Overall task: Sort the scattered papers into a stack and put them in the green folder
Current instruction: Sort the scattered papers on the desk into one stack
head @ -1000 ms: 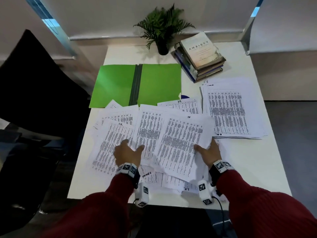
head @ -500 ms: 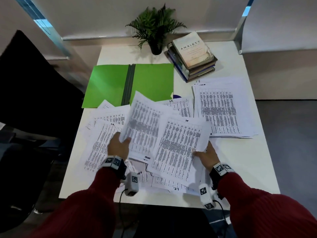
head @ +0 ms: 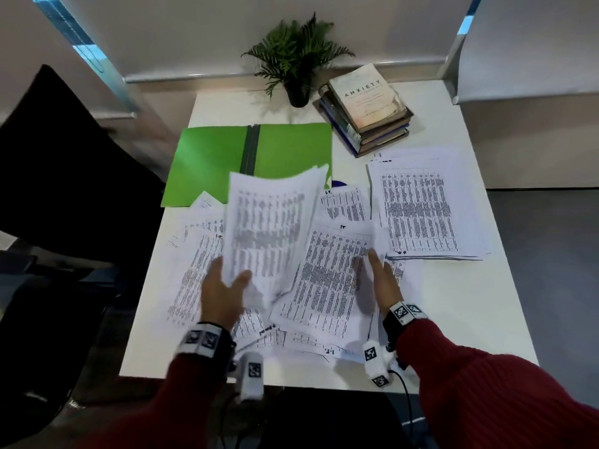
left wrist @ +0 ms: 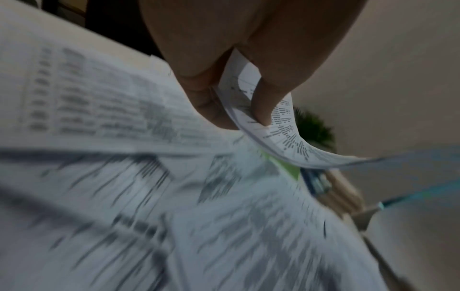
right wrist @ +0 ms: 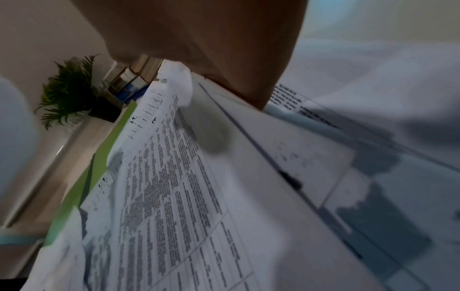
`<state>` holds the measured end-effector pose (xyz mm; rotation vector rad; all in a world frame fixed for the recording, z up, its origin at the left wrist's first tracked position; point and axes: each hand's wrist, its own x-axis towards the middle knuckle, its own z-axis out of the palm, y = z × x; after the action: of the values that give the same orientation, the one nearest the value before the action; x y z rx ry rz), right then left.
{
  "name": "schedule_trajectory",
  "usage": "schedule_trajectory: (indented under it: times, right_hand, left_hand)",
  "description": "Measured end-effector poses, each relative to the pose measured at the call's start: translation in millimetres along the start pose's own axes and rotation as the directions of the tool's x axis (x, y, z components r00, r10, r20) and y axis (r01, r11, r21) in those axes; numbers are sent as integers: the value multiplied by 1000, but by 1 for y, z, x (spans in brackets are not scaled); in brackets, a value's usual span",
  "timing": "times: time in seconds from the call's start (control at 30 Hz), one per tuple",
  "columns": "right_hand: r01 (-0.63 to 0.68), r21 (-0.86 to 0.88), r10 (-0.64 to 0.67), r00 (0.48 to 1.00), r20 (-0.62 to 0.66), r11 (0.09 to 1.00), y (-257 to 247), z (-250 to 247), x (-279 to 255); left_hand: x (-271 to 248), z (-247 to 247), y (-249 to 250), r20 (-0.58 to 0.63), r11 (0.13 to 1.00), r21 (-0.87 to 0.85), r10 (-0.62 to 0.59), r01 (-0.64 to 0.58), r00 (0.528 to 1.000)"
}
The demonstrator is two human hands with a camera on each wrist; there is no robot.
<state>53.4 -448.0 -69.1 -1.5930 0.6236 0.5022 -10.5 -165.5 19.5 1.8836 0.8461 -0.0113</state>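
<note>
Pinching a lifted sheet [head: 270, 228] by its near edge, left hand [head: 223, 296] holds it curling toward the green folder [head: 249, 163]. Folder lies open beyond the scattered papers [head: 327, 280], nearer the left hand. Right hand [head: 384, 283] flat, fingers straight, on papers.

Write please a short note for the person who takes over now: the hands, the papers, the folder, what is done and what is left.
Left hand pinches a few lifted sheets above the scattered papers.
Right hand is open, fingers straight at the edge of the scattered papers.
A neater pile lies at right.
Green folder lies open, with nothing filed in it.
Left: gather all into one stack, put it in the folder.
</note>
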Motion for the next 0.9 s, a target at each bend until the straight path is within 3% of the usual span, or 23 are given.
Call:
schedule_trajectory:
  times: [0.1, 0.2, 0.3, 0.43, 0.5, 0.57, 0.63, 0.7, 0.77, 0.83, 0.9]
  right_hand:
    - [29, 45, -28, 999, -19, 999, 9, 0, 7]
    - [4, 31, -3, 1000, -28, 999, 9, 5, 0]
    - [73, -64, -75, 996, -39, 995, 21, 4, 0]
    - [116, -187, -132, 989, -74, 976, 27, 8, 0]
    - [122, -215, -140, 988, -70, 969, 25, 10, -1]
    - [170, -235, -189, 980, -59, 957, 20, 6, 0]
    - [193, -243, -212, 976, -55, 951, 8, -5, 0]
    - [222, -211, -239, 969, -59, 952, -10, -23, 6]
    - [249, -170, -262, 963, -59, 954, -30, -45, 15]
    - [243, -148, -258, 962, -89, 959, -50, -65, 25]
    - [227, -189, -253, 959, -131, 955, -64, -88, 46]
  left_hand:
    - [-18, 45, -28, 167, 991, 108, -102, 84, 981]
    - [-23, 68, -44, 303, 976, 206, -137, 76, 943]
    - [-23, 81, -48, 389, 959, 281, -86, -29, 917]
    - [-3, 62, -54, 516, 933, 333, -57, -138, 855]
    - [12, 40, -57, 459, 942, 311, -30, -129, 888]
    - [38, 4, -67, 288, 941, 326, -12, -86, 957]
    - [67, -38, -80, 78, 890, 455, -47, 6, 996]
    - [90, -75, -94, -72, 782, 604, -142, 156, 987]
    - [104, -101, -108, -142, 687, 674, -239, 270, 961]
    - [113, -114, -122, -135, 667, 680, -293, 303, 947]
    - [117, -116, -135, -96, 708, 644, -299, 288, 950]
